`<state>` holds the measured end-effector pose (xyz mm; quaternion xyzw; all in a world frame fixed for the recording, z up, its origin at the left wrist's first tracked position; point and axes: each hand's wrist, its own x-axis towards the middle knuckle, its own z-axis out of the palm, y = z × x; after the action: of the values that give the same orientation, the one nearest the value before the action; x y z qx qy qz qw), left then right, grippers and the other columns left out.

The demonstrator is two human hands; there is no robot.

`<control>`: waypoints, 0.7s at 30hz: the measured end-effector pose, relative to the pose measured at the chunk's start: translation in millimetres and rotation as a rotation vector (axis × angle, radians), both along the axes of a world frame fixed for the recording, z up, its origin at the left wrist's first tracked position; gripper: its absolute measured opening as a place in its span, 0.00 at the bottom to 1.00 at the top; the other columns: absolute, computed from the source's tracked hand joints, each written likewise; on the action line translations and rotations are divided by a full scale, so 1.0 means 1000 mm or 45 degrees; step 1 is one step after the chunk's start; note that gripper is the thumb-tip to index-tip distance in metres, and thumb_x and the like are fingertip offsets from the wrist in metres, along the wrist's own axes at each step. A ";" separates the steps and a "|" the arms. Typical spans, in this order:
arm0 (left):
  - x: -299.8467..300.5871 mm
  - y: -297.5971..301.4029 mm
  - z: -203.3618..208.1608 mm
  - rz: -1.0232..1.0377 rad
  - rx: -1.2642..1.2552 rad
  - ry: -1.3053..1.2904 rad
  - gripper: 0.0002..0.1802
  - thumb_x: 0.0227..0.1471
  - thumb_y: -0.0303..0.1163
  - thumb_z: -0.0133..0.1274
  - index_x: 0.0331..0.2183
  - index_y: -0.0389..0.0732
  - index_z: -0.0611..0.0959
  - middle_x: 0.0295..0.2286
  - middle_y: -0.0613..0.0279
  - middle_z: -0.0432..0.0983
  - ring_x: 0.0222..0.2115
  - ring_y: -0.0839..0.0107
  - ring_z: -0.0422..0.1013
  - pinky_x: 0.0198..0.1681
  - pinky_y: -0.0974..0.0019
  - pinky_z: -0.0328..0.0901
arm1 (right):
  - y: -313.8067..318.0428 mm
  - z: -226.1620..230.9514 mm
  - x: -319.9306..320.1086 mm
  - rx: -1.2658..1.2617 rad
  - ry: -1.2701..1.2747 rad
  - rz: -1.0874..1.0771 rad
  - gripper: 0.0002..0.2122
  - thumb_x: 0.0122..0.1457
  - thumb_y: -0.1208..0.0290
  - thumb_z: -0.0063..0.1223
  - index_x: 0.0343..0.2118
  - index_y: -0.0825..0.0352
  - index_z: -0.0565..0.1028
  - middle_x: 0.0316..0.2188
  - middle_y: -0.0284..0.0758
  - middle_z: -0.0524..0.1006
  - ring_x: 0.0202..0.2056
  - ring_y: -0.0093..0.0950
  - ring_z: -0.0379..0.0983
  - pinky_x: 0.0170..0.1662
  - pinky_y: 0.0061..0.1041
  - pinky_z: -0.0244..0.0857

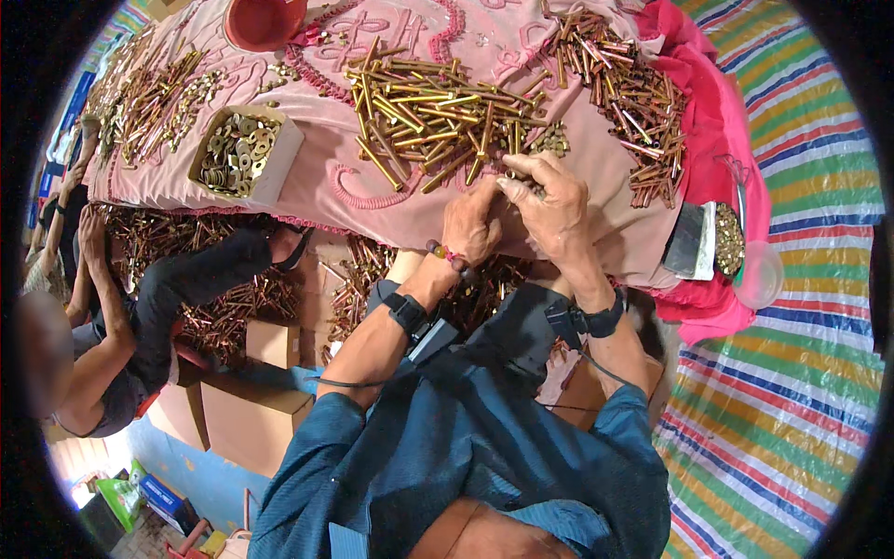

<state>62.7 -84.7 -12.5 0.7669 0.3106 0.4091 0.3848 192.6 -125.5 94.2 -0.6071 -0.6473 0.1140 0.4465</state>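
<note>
My left hand, with a beaded bracelet on its wrist, is closed with its fingers curled at the near edge of the pink cloth. Beside it my right hand pinches thumb and fingers together close to the left fingertips. What either hand grips is too small and covered to make out. Just beyond them lies a heap of long brass-coloured bolts. Some small nuts sit at the heap's right end, close to my right fingers.
The pink cloth also bears darker bolts, a white box of washers and a red bowl. A container of small parts is at the right. More bolts lie below. Another person sits left, near cardboard boxes.
</note>
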 end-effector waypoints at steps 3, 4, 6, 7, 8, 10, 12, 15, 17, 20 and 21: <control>0.001 0.001 -0.009 -0.018 0.000 -0.030 0.26 0.36 0.21 0.50 0.43 0.41 0.71 0.29 0.41 0.74 0.33 0.36 0.70 0.32 0.43 0.64 | 0.000 0.000 0.002 -0.018 -0.098 0.015 0.10 0.53 0.75 0.62 0.39 0.67 0.81 0.32 0.41 0.79 0.34 0.40 0.77 0.38 0.35 0.70; 0.002 0.001 -0.006 -0.009 -0.065 0.017 0.26 0.36 0.20 0.49 0.44 0.41 0.72 0.29 0.41 0.73 0.33 0.36 0.70 0.32 0.44 0.65 | -0.001 0.002 0.003 -0.053 -0.156 0.022 0.10 0.54 0.74 0.61 0.39 0.67 0.80 0.32 0.41 0.79 0.34 0.41 0.77 0.39 0.36 0.70; 0.002 0.001 -0.002 -0.005 -0.032 -0.047 0.26 0.36 0.20 0.49 0.43 0.41 0.72 0.29 0.42 0.73 0.33 0.36 0.70 0.33 0.44 0.65 | 0.000 0.002 0.006 -0.070 -0.165 0.047 0.10 0.56 0.72 0.59 0.40 0.67 0.80 0.32 0.43 0.78 0.35 0.42 0.77 0.39 0.35 0.70; 0.002 0.002 -0.001 -0.021 -0.034 -0.074 0.25 0.36 0.19 0.48 0.42 0.40 0.72 0.29 0.43 0.72 0.33 0.36 0.70 0.33 0.45 0.66 | 0.000 0.002 0.007 -0.074 -0.148 0.058 0.09 0.56 0.72 0.59 0.39 0.67 0.80 0.32 0.43 0.78 0.35 0.42 0.77 0.39 0.35 0.70; 0.002 0.004 -0.005 -0.025 -0.073 -0.062 0.25 0.35 0.19 0.48 0.42 0.40 0.72 0.29 0.43 0.72 0.32 0.37 0.70 0.32 0.45 0.66 | 0.002 0.000 0.008 -0.077 -0.131 0.068 0.09 0.56 0.72 0.58 0.38 0.67 0.81 0.32 0.43 0.78 0.36 0.43 0.77 0.39 0.35 0.70; 0.002 0.002 -0.002 -0.006 -0.062 -0.044 0.25 0.35 0.18 0.49 0.42 0.40 0.73 0.29 0.44 0.72 0.32 0.38 0.71 0.32 0.47 0.66 | 0.003 -0.004 0.008 -0.027 -0.133 0.050 0.08 0.55 0.71 0.61 0.36 0.68 0.80 0.30 0.42 0.79 0.33 0.39 0.78 0.36 0.33 0.70; 0.005 -0.001 0.004 0.038 0.050 -0.171 0.12 0.45 0.17 0.46 0.36 0.37 0.73 0.20 0.47 0.72 0.21 0.48 0.71 0.25 0.57 0.65 | 0.001 -0.004 0.007 -0.219 0.116 -0.014 0.10 0.53 0.69 0.65 0.34 0.69 0.80 0.26 0.40 0.79 0.28 0.33 0.78 0.33 0.31 0.70; 0.002 0.002 -0.001 0.021 0.082 -0.135 0.24 0.36 0.18 0.49 0.42 0.41 0.76 0.29 0.47 0.74 0.30 0.41 0.72 0.31 0.49 0.68 | 0.001 -0.005 0.005 -0.265 0.196 -0.054 0.12 0.52 0.67 0.67 0.33 0.70 0.79 0.24 0.38 0.79 0.25 0.27 0.76 0.30 0.28 0.70; 0.003 0.001 -0.003 0.019 0.083 -0.087 0.24 0.36 0.19 0.49 0.42 0.40 0.76 0.29 0.47 0.75 0.30 0.41 0.73 0.31 0.49 0.68 | -0.001 -0.005 0.005 -0.285 0.217 -0.051 0.12 0.52 0.67 0.67 0.33 0.70 0.79 0.24 0.38 0.79 0.25 0.27 0.76 0.31 0.27 0.70; 0.002 0.002 -0.005 0.018 0.024 -0.022 0.24 0.36 0.19 0.50 0.42 0.40 0.76 0.28 0.48 0.75 0.30 0.41 0.73 0.32 0.49 0.68 | 0.001 -0.009 0.008 -0.150 0.186 -0.006 0.13 0.52 0.66 0.68 0.33 0.70 0.79 0.24 0.36 0.78 0.26 0.26 0.76 0.30 0.27 0.69; 0.002 0.002 -0.005 0.015 -0.040 -0.002 0.24 0.36 0.20 0.50 0.41 0.40 0.76 0.28 0.48 0.75 0.30 0.42 0.73 0.32 0.49 0.68 | 0.001 -0.010 0.012 -0.078 0.071 0.038 0.14 0.52 0.66 0.68 0.37 0.69 0.79 0.25 0.36 0.78 0.26 0.26 0.76 0.31 0.27 0.70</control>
<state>64.6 -82.4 -17.3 0.7586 0.3212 0.4072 0.3944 204.1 -124.3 83.9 -0.6072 -0.6398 0.1575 0.4439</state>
